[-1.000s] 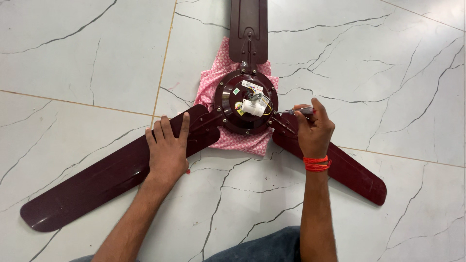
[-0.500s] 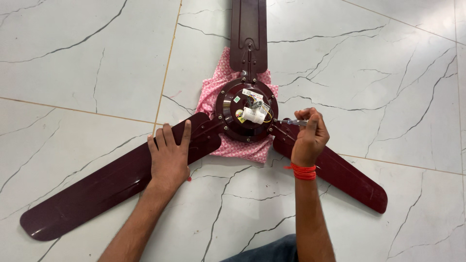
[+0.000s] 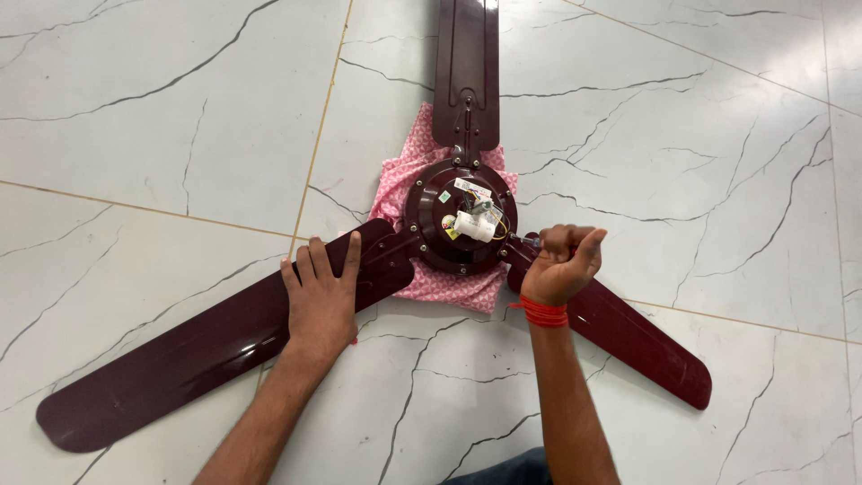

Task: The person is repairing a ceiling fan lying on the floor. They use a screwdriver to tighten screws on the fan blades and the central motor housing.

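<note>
While the fan [image 3: 449,233] lies on the tiled floor [image 3: 162,135], the left hand [image 3: 321,301] rests flat, fingers spread, on the blade [image 3: 215,346] left of the hub [image 3: 460,216]. A pink cloth [image 3: 431,283] lies under the hub. Just right of the hub, the right hand [image 3: 558,262] is closed in a fist around a thin tool [image 3: 528,240], over the right blade [image 3: 637,337].
</note>
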